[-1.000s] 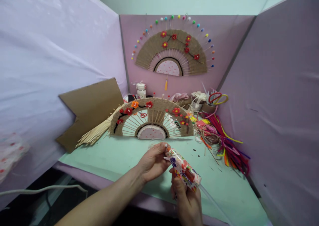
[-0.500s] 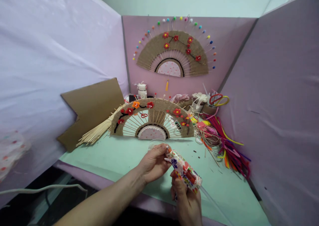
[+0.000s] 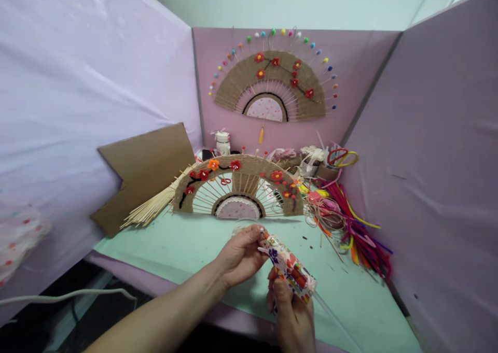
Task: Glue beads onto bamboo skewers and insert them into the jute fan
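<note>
My right hand (image 3: pixel 291 316) grips a glue gun (image 3: pixel 290 267) with a flower-patterned body, its orange nozzle pointing up and left. My left hand (image 3: pixel 241 254) is closed in a pinch right at the nozzle tip, holding something too small to make out. Both hands hover over the near part of the mint-green table (image 3: pixel 179 244). Just beyond them stands a half-round burlap fan (image 3: pixel 237 184) with red and orange flowers and wooden ribs.
A second fan (image 3: pixel 270 83) with coloured bead pins hangs on the pink back wall. A cardboard sheet (image 3: pixel 143 166) and a bundle of sticks (image 3: pixel 155 208) lie at left. Pipe cleaners (image 3: pixel 350 223), scissors (image 3: pixel 340 156) and a small white bottle (image 3: pixel 222 141) crowd the back right.
The view has tilted slightly, shifting the scene down a little. Both hands stay together at the glue gun's nozzle with almost no movement.
</note>
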`<state>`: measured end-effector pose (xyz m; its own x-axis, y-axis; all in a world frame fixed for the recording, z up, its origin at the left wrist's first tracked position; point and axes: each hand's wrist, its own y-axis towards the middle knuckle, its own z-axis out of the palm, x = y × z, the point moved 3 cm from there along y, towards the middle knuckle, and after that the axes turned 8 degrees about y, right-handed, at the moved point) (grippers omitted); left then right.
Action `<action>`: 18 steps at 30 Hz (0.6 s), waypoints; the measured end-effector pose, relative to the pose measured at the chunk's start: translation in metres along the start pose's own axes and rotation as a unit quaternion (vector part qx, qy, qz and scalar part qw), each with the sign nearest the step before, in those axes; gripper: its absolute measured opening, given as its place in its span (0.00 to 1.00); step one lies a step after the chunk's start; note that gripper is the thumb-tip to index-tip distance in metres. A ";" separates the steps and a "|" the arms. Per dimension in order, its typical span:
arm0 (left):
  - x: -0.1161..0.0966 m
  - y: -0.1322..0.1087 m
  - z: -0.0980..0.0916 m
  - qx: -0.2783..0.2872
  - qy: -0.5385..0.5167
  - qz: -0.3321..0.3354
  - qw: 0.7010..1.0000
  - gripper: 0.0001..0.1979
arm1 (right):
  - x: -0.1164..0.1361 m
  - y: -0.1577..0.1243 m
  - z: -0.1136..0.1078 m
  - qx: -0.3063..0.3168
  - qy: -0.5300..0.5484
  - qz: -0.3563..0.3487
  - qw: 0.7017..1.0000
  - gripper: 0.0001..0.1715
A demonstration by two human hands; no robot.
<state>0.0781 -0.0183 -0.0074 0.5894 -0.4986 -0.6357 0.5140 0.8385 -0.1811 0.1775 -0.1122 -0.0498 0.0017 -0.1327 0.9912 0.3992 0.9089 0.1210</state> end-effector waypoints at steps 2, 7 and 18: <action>0.000 0.000 0.001 0.002 0.000 0.002 1.000 0.17 | 0.001 0.000 0.000 0.005 0.000 0.000 1.000 0.31; 0.000 0.002 0.001 -0.004 -0.004 0.002 1.000 0.17 | 0.003 0.000 -0.001 -0.004 -0.009 -0.001 1.000 0.31; 0.002 0.001 0.003 -0.015 -0.001 0.000 1.000 0.17 | 0.002 0.000 -0.001 -0.012 -0.008 -0.001 1.000 0.33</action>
<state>0.0815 -0.0192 -0.0062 0.5913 -0.4985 -0.6340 0.4942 0.8452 -0.2036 0.1787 -0.1132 -0.0475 -0.0136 -0.1283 0.9916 0.4210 0.8988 0.1221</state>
